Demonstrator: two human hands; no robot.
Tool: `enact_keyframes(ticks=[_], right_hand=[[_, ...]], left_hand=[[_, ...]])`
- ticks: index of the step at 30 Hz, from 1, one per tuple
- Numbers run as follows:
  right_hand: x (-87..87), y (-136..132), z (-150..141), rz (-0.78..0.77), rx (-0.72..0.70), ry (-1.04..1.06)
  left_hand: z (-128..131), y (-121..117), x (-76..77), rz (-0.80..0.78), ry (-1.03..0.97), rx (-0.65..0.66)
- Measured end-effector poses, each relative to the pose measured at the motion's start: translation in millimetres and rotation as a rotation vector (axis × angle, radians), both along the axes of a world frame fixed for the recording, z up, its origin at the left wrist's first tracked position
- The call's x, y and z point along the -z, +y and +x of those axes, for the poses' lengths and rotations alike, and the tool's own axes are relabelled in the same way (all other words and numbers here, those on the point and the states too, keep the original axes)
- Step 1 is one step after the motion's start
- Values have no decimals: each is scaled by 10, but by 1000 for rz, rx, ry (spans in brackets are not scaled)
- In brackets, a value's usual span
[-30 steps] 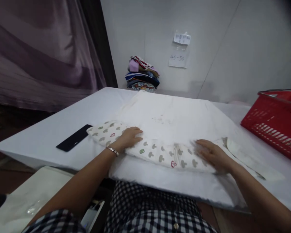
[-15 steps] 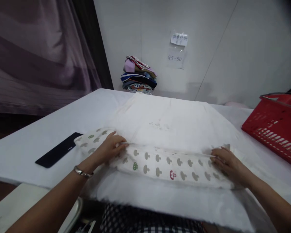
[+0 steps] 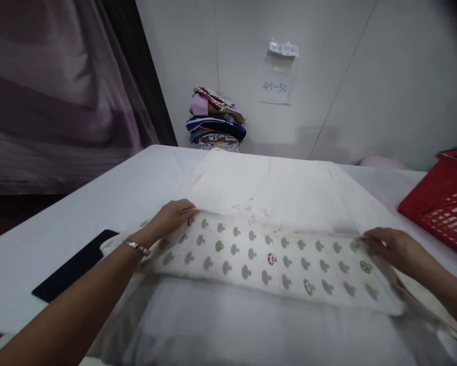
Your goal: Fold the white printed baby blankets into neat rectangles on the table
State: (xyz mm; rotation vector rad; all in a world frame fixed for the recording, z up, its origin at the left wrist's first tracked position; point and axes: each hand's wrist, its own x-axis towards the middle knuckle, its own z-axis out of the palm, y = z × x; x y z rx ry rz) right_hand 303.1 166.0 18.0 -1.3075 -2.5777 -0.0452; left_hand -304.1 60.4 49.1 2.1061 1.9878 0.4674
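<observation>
A white cloth (image 3: 259, 256) with grey, red and green mushroom prints has its near part turned up into a wide printed band. Its plain white part spreads away from me over the table, with small faint marks near the middle. At the band's upper left edge, my left hand (image 3: 175, 216) is closed in a pinch on the fabric; a silver bracelet circles that wrist. My right hand (image 3: 394, 249) pinches the same edge near its right end, fingertips partly hidden. Between both hands the edge runs nearly straight.
A flat black object (image 3: 73, 267) lies left of the cloth, partly covered. The white table (image 3: 132, 185) reaches a wall with paper signs (image 3: 276, 89). Folded clothes (image 3: 216, 122) are stacked at the back. A red basket (image 3: 442, 195) stands right; a purple curtain (image 3: 56, 96) hangs left.
My hands have moved apart, the right one further right. The printed band has grown taller and shows more mushroom rows. The view has shifted slightly.
</observation>
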Motion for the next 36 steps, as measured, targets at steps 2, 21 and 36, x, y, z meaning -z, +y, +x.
enact_keyframes(ticks=[2,21,36], right_hand=[[-65,285,-111,-10,77,-4],[278,-113,-582,-49,-62,139],[817,-113,-121,166,153,231]], left_hand=[[-22,331,-19,40,-10,-68],[402,481,268,202,15,296],[211,-70,636,349,198,-35]])
